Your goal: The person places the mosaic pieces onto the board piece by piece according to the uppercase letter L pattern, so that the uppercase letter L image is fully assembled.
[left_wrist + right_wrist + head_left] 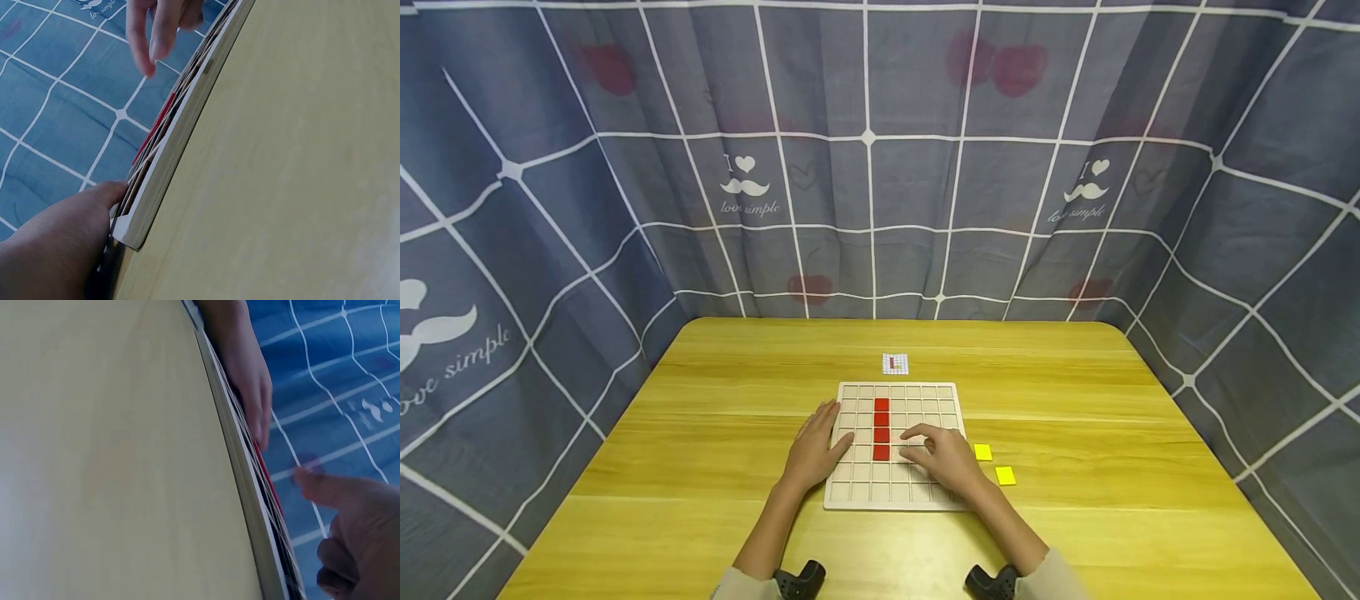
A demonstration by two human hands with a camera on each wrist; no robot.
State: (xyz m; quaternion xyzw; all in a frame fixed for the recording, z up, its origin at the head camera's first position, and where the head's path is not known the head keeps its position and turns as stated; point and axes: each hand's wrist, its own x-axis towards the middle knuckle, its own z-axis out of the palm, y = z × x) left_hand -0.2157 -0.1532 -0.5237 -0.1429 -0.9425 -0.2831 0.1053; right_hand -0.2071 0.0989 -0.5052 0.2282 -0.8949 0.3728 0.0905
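A pale wooden grid board (pixel 865 493) lies on the table, with several red square tiles (pixel 882 419) in one column left of its middle. My left hand (pixel 812 446) rests along the board's left edge, fingers extended and thumb over the rim; in the left wrist view the thumb (pixel 111 191) lies at the board's corner. Over the right half of the board is my right hand (pixel 946 457), thumb and index finger apart beside the red column. Nothing shows between those fingers, and in the right wrist view the right hand (pixel 369 531) is close over the board.
Two yellow square tiles, a nearer one (pixel 1005 476) and a farther one (pixel 982 452), lie on the table (pixel 700 467) right of the board. Behind the board is a small printed grid card (pixel 895 363). A dark checked curtain (pixel 820 183) surrounds the table's back and sides.
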